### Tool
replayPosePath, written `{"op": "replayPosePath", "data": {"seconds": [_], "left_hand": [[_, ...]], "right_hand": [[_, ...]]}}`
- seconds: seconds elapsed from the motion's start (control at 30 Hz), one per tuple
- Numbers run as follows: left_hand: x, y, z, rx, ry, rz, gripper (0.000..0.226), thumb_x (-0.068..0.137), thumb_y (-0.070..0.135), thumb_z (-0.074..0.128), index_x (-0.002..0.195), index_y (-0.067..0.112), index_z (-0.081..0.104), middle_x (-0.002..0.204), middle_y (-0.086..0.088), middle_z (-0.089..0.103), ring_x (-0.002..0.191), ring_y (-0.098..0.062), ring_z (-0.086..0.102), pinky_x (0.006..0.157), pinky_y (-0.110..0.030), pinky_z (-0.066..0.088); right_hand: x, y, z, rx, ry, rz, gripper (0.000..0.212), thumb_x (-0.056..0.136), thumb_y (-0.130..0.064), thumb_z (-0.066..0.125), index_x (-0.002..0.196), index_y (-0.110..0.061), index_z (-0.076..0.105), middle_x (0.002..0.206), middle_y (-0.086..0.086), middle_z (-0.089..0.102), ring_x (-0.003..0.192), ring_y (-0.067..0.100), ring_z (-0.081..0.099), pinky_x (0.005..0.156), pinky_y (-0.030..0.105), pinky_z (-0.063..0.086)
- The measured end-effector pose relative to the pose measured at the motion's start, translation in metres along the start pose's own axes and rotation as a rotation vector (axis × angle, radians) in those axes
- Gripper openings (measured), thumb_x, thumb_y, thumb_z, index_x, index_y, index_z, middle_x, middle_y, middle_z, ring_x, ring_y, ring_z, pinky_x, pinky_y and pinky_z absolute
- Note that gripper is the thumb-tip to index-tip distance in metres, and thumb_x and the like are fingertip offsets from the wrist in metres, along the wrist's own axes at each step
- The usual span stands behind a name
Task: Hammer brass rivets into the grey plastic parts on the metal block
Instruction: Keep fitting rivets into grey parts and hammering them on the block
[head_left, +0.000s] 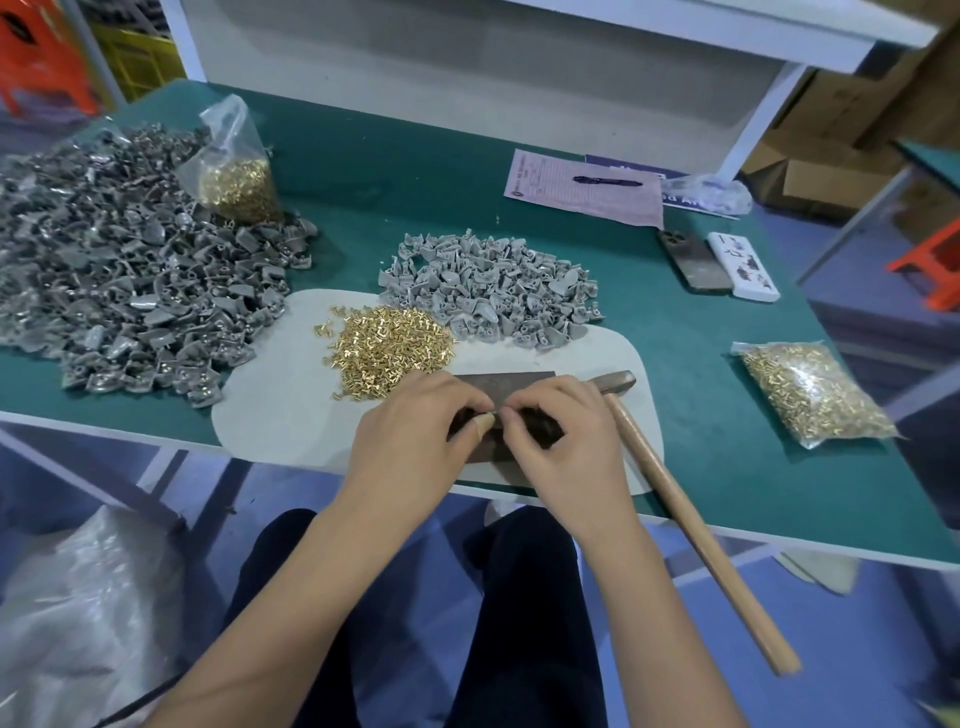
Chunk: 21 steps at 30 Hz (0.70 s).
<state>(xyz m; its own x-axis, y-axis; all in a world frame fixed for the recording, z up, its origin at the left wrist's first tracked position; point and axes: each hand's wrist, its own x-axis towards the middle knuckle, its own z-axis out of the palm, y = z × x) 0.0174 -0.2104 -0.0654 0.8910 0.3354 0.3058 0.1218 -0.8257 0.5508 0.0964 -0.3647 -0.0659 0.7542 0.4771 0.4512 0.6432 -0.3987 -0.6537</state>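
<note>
Over the metal block by the worktop's near edge, something small was pinched by both hands, probably a rivet best seated squarely before hammering.

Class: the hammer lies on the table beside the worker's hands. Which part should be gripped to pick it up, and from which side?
Probably the far end of the wooden handle, taken by the right hand from the right. That end overhangs the table edge, so fingers can wrap beneath it, whereas the hammer's head lies close against the metal block.
</note>
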Motion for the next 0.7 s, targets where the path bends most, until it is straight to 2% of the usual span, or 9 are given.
{"op": "replayPosePath", "data": {"seconds": [0.13,0.23,0.7], "left_hand": [[0.0021,0.0,0.0005,0.04,0.01,-0.004,0.007,0.091,0.042,0.066,0.095,0.039,0.07,0.093,0.022,0.063,0.096,-0.006,0.05,0.065,-0.028,0.04],[0.0017,-0.0002,0.0027,0.032,0.027,-0.025,0.008,0.091,0.042,0.066,0.095,0.039,0.072,0.094,0.022,0.063,0.096,-0.005,0.05,0.065,-0.03,0.044],[0.0019,-0.0028,0.0038,-0.008,0.033,-0.049,0.008,0.089,0.048,0.067,0.092,0.043,0.072,0.089,0.024,0.061,0.091,-0.001,0.047,0.063,-0.029,0.045]], "right_hand": [[0.0033,0.0,0.0014,-0.122,-0.032,-0.014,0.006,0.085,-0.019,0.075,0.086,-0.025,0.074,0.087,-0.012,0.065,0.089,0.018,0.058,0.082,0.048,0.045],[0.0042,0.0014,0.0007,-0.059,-0.078,-0.014,0.007,0.086,-0.018,0.073,0.085,-0.024,0.073,0.083,-0.012,0.065,0.085,0.018,0.057,0.08,0.052,0.046],[0.0057,0.0046,0.0032,0.05,-0.087,0.021,0.013,0.086,-0.013,0.075,0.081,-0.025,0.073,0.08,-0.009,0.064,0.088,0.017,0.059,0.083,0.054,0.045]]}}
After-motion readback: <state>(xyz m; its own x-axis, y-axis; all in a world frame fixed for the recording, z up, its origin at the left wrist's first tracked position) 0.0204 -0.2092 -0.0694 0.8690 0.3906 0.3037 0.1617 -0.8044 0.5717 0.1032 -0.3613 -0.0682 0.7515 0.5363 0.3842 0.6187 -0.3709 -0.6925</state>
